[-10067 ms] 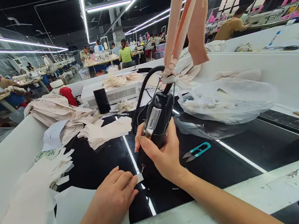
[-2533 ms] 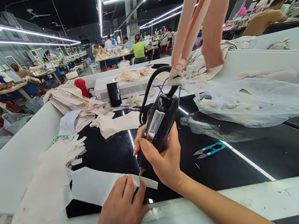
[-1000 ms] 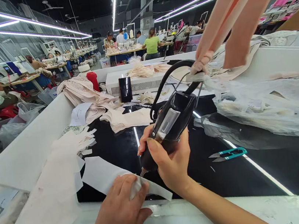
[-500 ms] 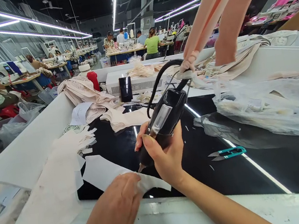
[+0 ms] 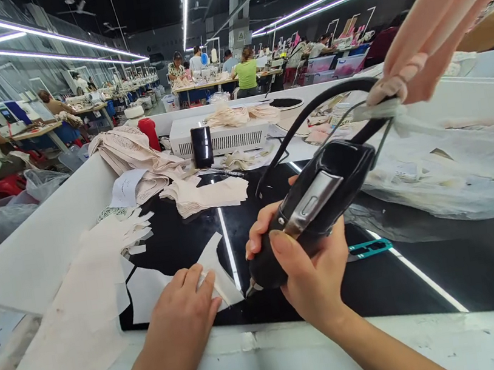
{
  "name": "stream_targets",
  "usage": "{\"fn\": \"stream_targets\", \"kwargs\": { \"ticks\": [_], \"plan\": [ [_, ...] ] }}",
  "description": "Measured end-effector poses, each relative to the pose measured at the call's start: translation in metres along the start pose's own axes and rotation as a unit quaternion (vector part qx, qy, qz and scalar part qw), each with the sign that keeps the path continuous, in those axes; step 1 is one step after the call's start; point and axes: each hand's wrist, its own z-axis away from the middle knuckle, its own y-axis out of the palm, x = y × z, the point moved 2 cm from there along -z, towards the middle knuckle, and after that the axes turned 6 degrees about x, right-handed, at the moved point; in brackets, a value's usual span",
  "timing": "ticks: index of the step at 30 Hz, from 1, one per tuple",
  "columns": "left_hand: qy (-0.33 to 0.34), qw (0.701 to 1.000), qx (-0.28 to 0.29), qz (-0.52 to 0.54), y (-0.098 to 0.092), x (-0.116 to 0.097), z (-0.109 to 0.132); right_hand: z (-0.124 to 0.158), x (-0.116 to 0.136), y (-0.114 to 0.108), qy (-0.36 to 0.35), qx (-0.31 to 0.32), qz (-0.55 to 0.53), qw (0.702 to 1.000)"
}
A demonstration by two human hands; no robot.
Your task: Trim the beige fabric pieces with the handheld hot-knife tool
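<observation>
The white fabric piece (image 5: 214, 263) lies on the black desk (image 5: 426, 282) near its front edge. My left hand (image 5: 181, 320) rests flat and open on it, fingertips pressing it down. Just to the right, my right hand (image 5: 312, 274) is closed around the tilted black handheld tool (image 5: 322, 196), whose tip is just beside the piece's right corner. Teal snips (image 5: 368, 248) lie just beyond that hand.

Gloss and cloth
Glossy black tabletop (image 5: 423, 258); shiny black plastic cutter (image 5: 318, 199) with a brushed metal plate; matt pale fabric piece (image 5: 150, 284).
</observation>
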Motion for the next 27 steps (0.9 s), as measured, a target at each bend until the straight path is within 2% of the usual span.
{"fn": "stream_targets", "kwargs": {
  "ticks": [13, 17, 20, 24, 27],
  "plan": [
    [0.0, 1.0, -0.002, -0.013, -0.005, -0.003, 0.006, 0.005, -0.009, 0.001, -0.003, -0.01, 0.02, 1.0],
    [-0.016, 0.999, 0.0, -0.052, -0.01, -0.006, 0.008, 0.005, -0.009, 0.001, -0.003, -0.005, 0.025, 1.0],
    [-0.02, 0.996, -0.031, -0.078, -0.019, -0.013, 0.006, 0.006, -0.008, 0.001, -0.004, -0.005, 0.026, 1.0],
    [0.086, 0.992, -0.095, 0.01, -0.027, -0.028, -0.003, 0.008, -0.007, 0.0, -0.003, -0.009, 0.018, 1.0],
    [0.17, 0.976, -0.114, 0.076, -0.024, -0.034, -0.009, 0.008, -0.007, 0.0, -0.004, -0.008, 0.017, 1.0]
  ]
}}
